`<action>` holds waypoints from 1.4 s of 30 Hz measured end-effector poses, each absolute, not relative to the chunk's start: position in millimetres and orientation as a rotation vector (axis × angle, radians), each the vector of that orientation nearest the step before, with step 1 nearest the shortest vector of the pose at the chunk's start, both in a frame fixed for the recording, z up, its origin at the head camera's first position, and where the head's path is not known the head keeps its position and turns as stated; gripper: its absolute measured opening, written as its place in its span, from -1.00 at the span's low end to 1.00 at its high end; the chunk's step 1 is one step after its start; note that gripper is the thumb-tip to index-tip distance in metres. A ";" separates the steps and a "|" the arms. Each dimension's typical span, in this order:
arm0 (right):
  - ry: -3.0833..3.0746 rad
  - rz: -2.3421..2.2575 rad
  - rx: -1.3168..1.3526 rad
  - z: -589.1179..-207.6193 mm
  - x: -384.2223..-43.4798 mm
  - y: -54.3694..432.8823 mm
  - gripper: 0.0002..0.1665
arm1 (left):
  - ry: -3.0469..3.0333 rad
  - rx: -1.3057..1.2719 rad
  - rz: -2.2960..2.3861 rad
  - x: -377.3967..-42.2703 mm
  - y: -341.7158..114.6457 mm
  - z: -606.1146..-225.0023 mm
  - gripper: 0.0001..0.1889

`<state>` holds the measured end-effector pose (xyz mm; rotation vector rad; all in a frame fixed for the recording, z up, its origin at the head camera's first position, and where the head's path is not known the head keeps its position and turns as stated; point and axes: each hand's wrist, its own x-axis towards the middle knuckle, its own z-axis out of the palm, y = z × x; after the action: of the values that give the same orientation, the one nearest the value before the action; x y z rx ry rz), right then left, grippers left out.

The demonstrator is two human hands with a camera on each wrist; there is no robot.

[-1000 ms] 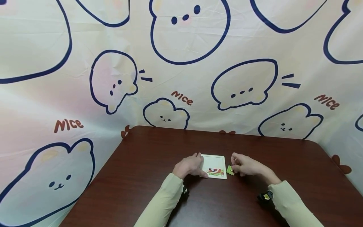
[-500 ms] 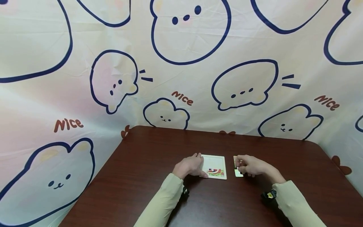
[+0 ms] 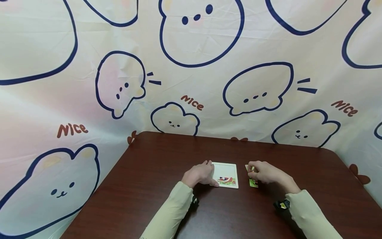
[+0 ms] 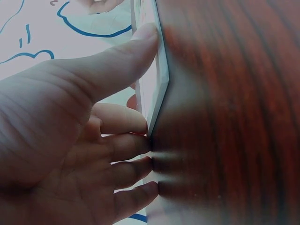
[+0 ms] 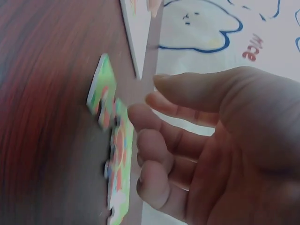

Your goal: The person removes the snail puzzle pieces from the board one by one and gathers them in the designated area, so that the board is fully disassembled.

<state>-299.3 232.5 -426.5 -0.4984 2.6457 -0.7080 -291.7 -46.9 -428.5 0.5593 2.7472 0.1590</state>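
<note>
My left hand (image 3: 200,174) rests at the left side of a white puzzle board (image 3: 225,170), whose near right part shows a colourful printed picture. In the left wrist view, the thumb lies across the board's edge (image 4: 161,82) and the other fingertips touch the table. To the right of the board, my right hand (image 3: 267,172) hovers over small green printed puzzle pieces (image 3: 253,183), partly covering them. Two pieces show in the right wrist view: a smaller one (image 5: 102,86) and a longer one (image 5: 121,159). The fingers there are loosely bent, with nothing visible between thumb and fingertips.
A dark brown wooden table (image 3: 167,156) carries the board and pieces. A pale curtain (image 3: 209,83) with blue-outlined animal drawings hangs behind and at both sides. A dark device (image 3: 282,205) is on the right wrist.
My right hand has shifted right from beside the board. The near piece, which looked white half a second ago, now shows green print. My left hand has stayed on the board.
</note>
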 end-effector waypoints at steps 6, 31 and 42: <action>2.704 -0.710 -0.601 -426.4 -299.6 213.5 -0.94 | 2.757 0.557 0.151 -291.8 -46.7 -428.1 -0.06; 2.654 -0.655 -0.730 -436.2 -296.4 160.4 -0.85 | 2.729 0.529 0.180 -293.7 -46.9 -429.3 -0.06; 2.640 -0.683 -0.717 -447.2 -294.9 154.8 -0.79 | 2.731 0.537 0.199 -294.5 -46.6 -429.3 -0.08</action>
<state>-294.9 154.8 -447.2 -0.7165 2.6405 -0.6829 -294.5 -46.6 -429.3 0.5369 2.7305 0.1991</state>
